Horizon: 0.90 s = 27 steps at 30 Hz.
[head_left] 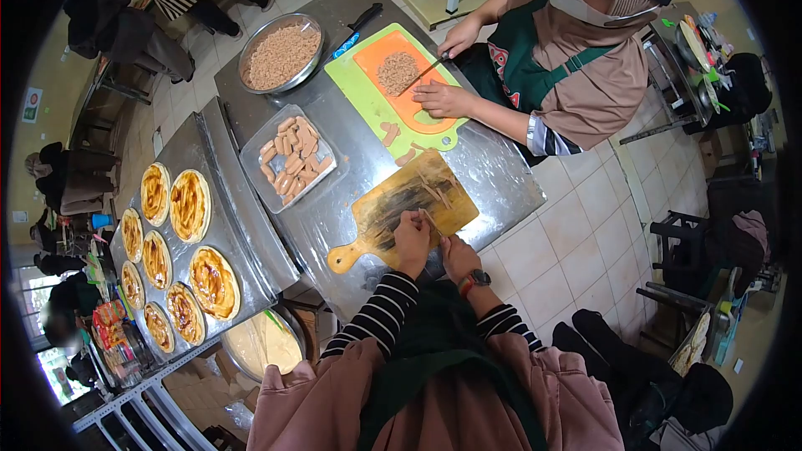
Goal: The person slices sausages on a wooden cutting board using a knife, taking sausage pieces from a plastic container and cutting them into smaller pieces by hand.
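Note:
My left hand [411, 240] is closed with its fingertips on a sausage piece at the lower edge of the wooden cutting board [384, 213]. Beside it, my right hand [459, 259] is wrapped round a knife [433, 224] whose blade points up and left over the board. Several thin sausage strips [436, 186] lie on the upper right of the board. Left of the board stands a clear square container [253, 153] holding many sausage pieces [292, 159].
Across the table a co-worker chops meat on an orange board [431, 121] over a green one [344, 73]. A metal bowl [316, 64] of chopped meat and a black-handled knife [366, 17] lie beyond. Topped flatbreads [190, 206] rest on a tray at left.

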{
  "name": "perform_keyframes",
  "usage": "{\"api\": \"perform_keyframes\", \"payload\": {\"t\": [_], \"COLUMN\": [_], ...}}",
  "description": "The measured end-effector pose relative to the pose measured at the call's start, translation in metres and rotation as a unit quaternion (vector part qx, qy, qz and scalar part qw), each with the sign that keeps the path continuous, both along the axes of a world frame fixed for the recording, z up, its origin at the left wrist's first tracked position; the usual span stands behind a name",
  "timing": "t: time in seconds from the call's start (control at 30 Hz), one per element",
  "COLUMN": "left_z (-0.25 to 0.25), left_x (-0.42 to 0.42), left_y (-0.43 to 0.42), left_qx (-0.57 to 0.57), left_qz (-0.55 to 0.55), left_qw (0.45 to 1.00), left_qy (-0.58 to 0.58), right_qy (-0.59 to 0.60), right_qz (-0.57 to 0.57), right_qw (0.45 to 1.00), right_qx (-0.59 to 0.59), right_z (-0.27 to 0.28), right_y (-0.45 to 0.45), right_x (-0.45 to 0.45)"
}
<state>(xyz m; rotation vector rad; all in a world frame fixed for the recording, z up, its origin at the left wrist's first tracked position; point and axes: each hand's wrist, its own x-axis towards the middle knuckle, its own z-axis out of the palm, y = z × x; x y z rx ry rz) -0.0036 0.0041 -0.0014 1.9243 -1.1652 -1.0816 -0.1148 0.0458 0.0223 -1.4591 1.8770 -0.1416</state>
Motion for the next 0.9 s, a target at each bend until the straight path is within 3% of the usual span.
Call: {"api": "perform_keyframes", "payload": {"t": [0.4,0.53,0.67,0.9], "left_z": [0.010,0.010,-0.001,0.011], "left_x": [-0.001,-0.003,-0.001,-0.002], "left_y": [-0.003,0.001,0.001,0.002], "left_qx": [-0.016,-0.042,-0.067,-0.025], "left_qz": [-0.027,-0.020,-0.013,0.007], "left_qw": [0.998,0.999,0.998,0.999], "left_qy": [-0.045,-0.017,-0.016,0.033], "right_qy": [-0.021,-0.014,0.040,0.050], "right_qz": [0.015,0.016,0.016,0.013], "right_qw": [1.000,1.000,0.999,0.999], "right_qx": [0.015,0.005,0.006,-0.015], "right_z": [-0.015,-0.024,0.002,-0.004], "right_y": [-0.008,-0.002,0.013,0.007], "right_x": [-0.002,-0.002,-0.009,-0.007]}}
